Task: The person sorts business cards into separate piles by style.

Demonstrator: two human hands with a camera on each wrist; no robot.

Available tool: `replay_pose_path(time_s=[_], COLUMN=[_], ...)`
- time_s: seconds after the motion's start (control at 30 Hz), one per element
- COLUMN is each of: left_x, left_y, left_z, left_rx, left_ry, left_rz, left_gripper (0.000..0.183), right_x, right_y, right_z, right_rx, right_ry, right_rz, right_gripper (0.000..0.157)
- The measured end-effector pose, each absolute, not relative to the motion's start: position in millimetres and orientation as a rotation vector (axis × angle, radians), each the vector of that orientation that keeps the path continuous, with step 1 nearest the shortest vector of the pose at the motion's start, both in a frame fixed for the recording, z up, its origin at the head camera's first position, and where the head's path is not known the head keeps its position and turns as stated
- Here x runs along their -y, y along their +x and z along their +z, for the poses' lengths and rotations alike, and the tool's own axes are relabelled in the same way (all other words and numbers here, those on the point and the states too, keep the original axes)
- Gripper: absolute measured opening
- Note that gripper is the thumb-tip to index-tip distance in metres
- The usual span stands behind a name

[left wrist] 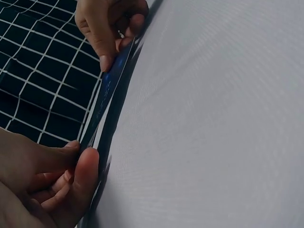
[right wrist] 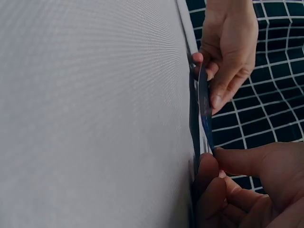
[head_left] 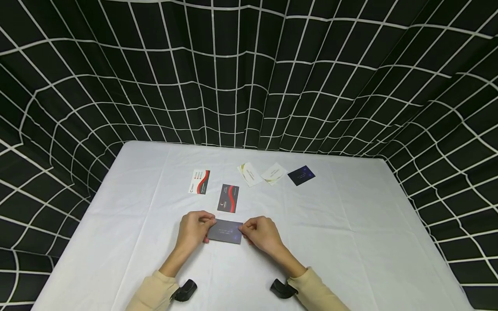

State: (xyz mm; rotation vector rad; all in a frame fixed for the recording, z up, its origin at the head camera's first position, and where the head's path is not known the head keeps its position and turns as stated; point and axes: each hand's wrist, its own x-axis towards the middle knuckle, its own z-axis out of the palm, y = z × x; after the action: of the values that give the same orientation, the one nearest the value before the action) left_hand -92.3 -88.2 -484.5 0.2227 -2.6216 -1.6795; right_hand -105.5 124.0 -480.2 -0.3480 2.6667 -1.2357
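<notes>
Between my two hands is a dark blue-purple business card [head_left: 225,231], tilted and catching glare in the head view. My left hand [head_left: 194,230] pinches its left end between thumb and fingers. The right end is pinched by my right hand [head_left: 261,233]. From the left wrist view the card [left wrist: 110,88] appears nearly edge-on, just above the white cloth. The right wrist view likewise shows the card [right wrist: 205,107] as a thin strip with a thumb and fingers at each end. Just beyond it lies a black card with a red wave [head_left: 228,198].
A white-and-red card [head_left: 199,182] lies at the back left. Two white-and-gold cards, one [head_left: 250,174] beside the other [head_left: 274,173], lie at the back middle, with a dark blue card [head_left: 301,175] to their right. White cloth [head_left: 350,242] covers the table; a black gridded curtain [head_left: 241,77] surrounds it.
</notes>
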Motion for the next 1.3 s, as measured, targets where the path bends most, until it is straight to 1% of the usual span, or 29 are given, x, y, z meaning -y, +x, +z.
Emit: replay_pose_path(time_s=[0.27,0.5,0.9,1.3], left_x=[88.4,87.5,86.3,85.4], left_y=[-93.1,-94.0,-96.0,-95.0], left_z=[-484.3,-484.4,-481.7,-482.9], left_rx=[2.705,2.785,2.819,2.831], left_ry=[0.142,0.059,0.023,0.053], left_rz=[-1.448,-1.184,-1.009,-0.997], left_gripper=[0.007,0.008,0.015,0.014], right_x=[-116.5,-112.7,-113.2,-113.2], right_y=[-104.4,-103.8,-108.0,-107.5], right_z=[-481.0,-482.4,-483.5,-482.9], right_rx=[-2.854,-2.883,-2.945,-2.936], right_ry=[-0.380,-0.370,-0.353,-0.347], right_rz=[-1.121,-1.086,-1.011,-1.045], right_gripper=[0.017,0.019,0.025,0.022])
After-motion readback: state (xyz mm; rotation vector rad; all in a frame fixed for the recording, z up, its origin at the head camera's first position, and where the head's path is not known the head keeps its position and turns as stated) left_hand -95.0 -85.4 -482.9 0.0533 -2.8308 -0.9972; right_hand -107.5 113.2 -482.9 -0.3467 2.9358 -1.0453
